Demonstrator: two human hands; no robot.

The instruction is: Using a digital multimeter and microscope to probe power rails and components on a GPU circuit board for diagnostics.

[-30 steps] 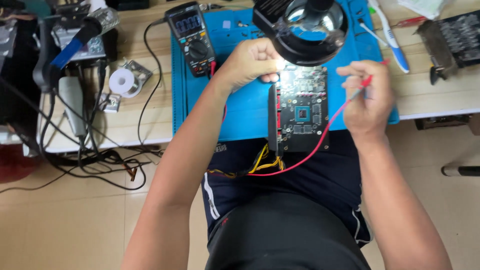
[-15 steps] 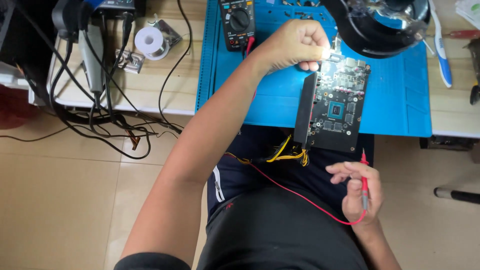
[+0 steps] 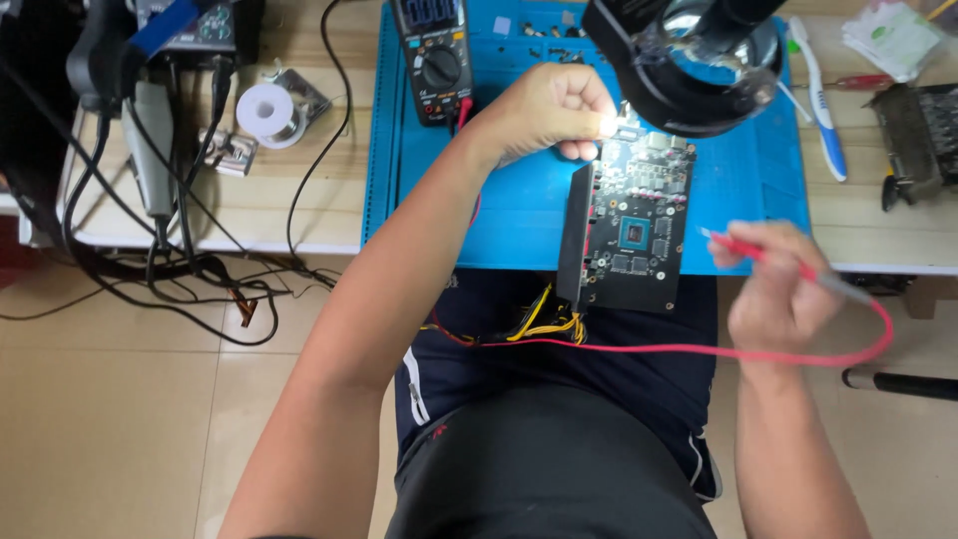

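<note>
Probe: red test probe (image 3: 773, 262) pinched in my right hand (image 3: 783, 294), fingers clamped, tip aimed at the board.
Board: circuit board (image 3: 631, 235) overhangs the table (image 3: 299, 215) edge on the blue mat (image 3: 499, 215).
Left hand (image 3: 549, 110): fisted at the board's top corner, probably steadying it.
Beyond: multimeter (image 3: 434, 55); magnifier lamp (image 3: 689, 50) hides the board's far end.

Floor (image 3: 130, 429) is plain beige tile with thin grout lines, kinda glossy. The worktop (image 3: 299, 215) is light wood with a pale front edge, and a big blue mat (image 3: 519, 230) covers its middle. A bundle of black cables (image 3: 170, 274) droops off the left edge toward the floor. Light is bright and even, with soft shadows. No walls or windows in view.
</note>
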